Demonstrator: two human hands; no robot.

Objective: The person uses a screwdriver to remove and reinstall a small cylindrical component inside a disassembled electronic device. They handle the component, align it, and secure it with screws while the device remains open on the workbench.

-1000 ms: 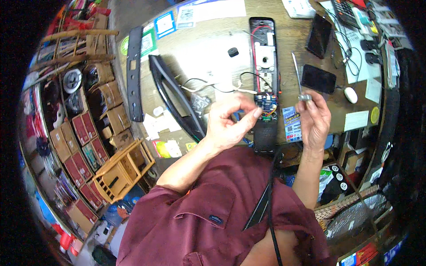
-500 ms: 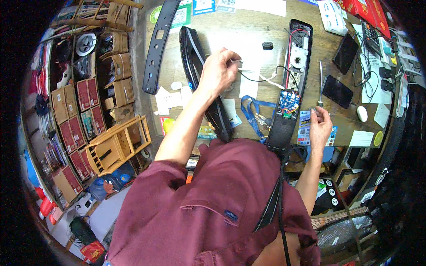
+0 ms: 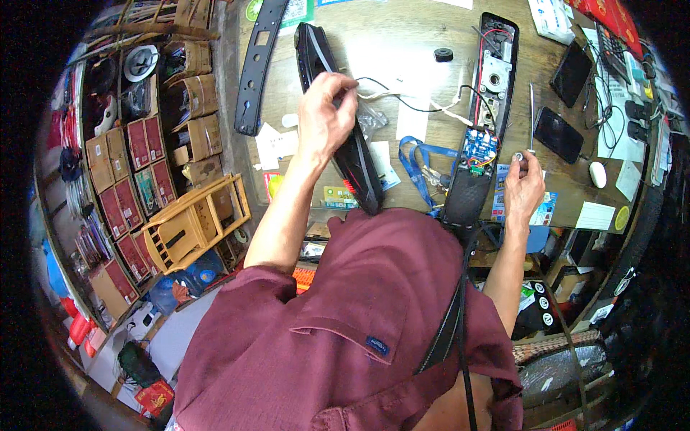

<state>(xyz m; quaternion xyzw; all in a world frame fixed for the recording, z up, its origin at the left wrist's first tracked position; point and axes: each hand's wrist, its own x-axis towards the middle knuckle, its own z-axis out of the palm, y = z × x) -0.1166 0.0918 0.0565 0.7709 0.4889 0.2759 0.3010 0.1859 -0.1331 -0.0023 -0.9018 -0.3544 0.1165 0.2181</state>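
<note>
My left hand [image 3: 325, 118] is raised over a long black curved housing [image 3: 363, 172], pinching the end of a black and white cable [image 3: 406, 103] between thumb and fingertips. The cable runs right to an opened black smart-lock body [image 3: 461, 203], where a blue circuit board [image 3: 480, 146] and colored wires show. To the right of that body, my right hand [image 3: 525, 185] is closed at the lower end of a screwdriver [image 3: 532, 118], whose thin metal shaft points away from me. The fingers hide its handle.
A black slotted plate [image 3: 253, 86] lies at the far left. Near the middle are a small black round part [image 3: 443, 54], a clear plastic bag [image 3: 371, 118] and a blue lanyard [image 3: 412, 161] with keys. Two phones [image 3: 559, 135] and a white mouse [image 3: 597, 174] lie right.
My left hand has moved left with the cable end, drawing the cable out further over the black housing. The whole view has shifted slightly. My right hand stays by the screwdriver.
</note>
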